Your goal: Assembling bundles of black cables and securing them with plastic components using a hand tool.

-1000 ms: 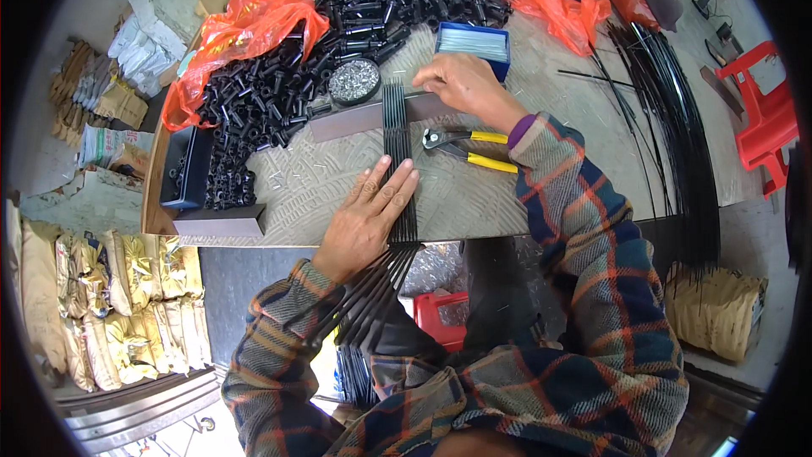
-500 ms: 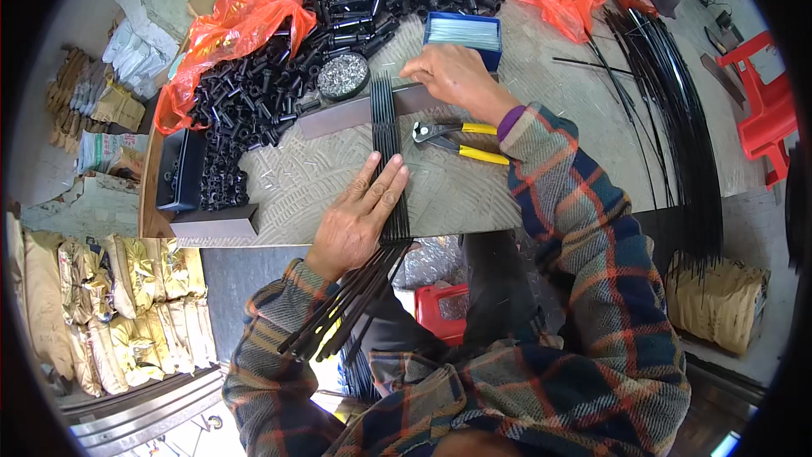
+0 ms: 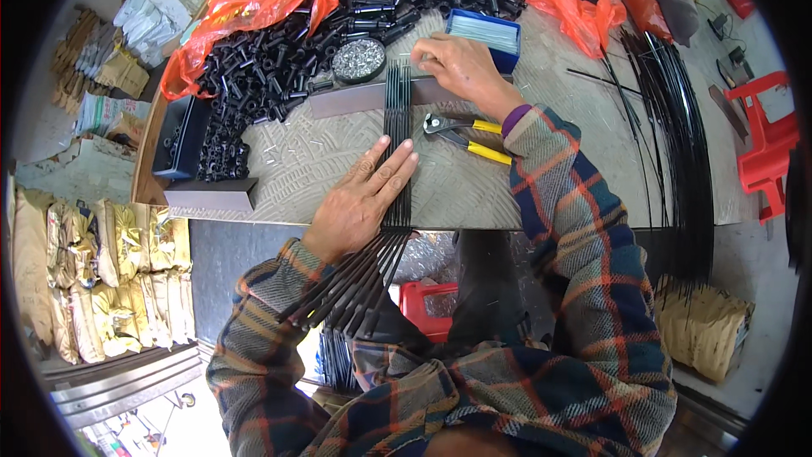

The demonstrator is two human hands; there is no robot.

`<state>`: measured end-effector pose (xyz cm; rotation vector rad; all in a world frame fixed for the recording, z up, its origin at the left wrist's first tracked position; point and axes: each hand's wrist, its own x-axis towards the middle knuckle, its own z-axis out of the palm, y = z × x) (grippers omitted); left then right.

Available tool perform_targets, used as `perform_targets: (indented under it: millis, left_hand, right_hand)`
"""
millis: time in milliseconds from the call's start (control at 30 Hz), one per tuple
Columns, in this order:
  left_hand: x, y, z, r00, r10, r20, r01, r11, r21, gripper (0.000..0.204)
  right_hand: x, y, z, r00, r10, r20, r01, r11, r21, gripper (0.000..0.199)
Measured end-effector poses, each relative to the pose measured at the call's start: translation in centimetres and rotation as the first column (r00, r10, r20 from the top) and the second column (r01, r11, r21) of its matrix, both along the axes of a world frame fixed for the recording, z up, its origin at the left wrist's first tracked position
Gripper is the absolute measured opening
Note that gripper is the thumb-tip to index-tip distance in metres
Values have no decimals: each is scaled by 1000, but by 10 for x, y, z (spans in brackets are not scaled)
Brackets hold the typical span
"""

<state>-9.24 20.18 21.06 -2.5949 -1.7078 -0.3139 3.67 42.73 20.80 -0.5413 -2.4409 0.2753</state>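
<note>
Left hand [image 3: 351, 203]: fingers straight, unclenched, flat on 1 row of black rods [image 3: 397, 110], count unclear, across 1 metal strip [image 3: 351, 101] on counter [image 3: 296, 152]. 1 pair of pliers [image 3: 489, 152]. Right hand [image 3: 465, 72] near rod tips: fingers curled; cannot tell if grasping.

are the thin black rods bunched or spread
Both: thin black rods lie bunched under the left hand, fanning out beyond the grey-topped table.

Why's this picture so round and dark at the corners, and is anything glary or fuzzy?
Head view: the wide fisheye lens bends straight edges toward its black, rounded rim; head view: the floor at lower left is washed-out white, and the rod bundle at right shines; head view: left hand and right hand look fairly sharp.
</note>
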Motion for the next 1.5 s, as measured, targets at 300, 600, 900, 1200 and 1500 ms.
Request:
perform_targets:
  millis: [300, 600, 900, 1200, 1500]
  left_hand:
    - [-4, -2, -5, 999, 21, 28, -22, 999, 29, 56]
    - [-4, -5, 0, 999, -40, 7, 40, 997, 61, 66]
    - [-4, -1, -4, 998, -47, -35, 49, 998, 46, 80]
    - [-4, -3, -4, 1000, -9, 27, 8, 1000, 21, 62]
    - [0, -4, -1, 998, -4, 59, 2, 999, 32, 57]
  right_hand:
    - [-5, 1, 2, 999, 23, 39, -29, 989, 147, 6]
    - [-7, -7, 5, 999, 25, 37, -29, 993, 114, 6]
    - [-2, -3, 4, 996, 57, -68, -51, 995, 84, 7]
    - [20, 3, 16, 970, -91, 225, 51, 983, 178, 8]
    - [15, 5, 12, 989, -31, 146, 18, 996, 91, 7]
